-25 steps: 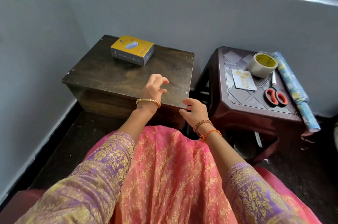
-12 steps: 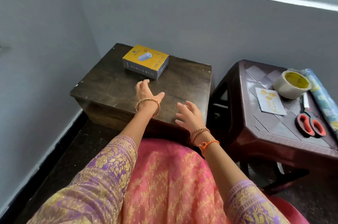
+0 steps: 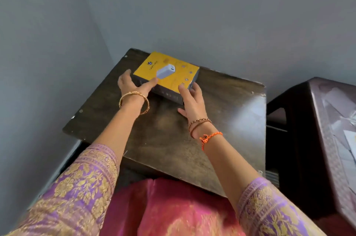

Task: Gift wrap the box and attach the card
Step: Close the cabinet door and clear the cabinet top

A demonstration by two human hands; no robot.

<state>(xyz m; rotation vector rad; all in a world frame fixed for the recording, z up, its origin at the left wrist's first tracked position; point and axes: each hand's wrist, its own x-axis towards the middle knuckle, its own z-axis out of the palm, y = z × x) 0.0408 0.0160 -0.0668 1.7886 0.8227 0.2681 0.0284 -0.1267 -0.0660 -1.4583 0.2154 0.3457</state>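
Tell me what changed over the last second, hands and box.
Both hands reached forward across the wooden table to the box. The left hand now lies at its left corner, thumb on the yellow top; the right hand touches its near right corner. Neither has a closed grip yet. The box has not visibly moved from the table's far edge.

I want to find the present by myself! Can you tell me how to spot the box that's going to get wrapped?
Look in the corner of the grey walls for the dark wooden table. Toward its far edge, near the wall, lies the box, flat, with the left hand and the right hand touching its near corners. It is the only bright yellow thing there, with a white charger pictured on top.
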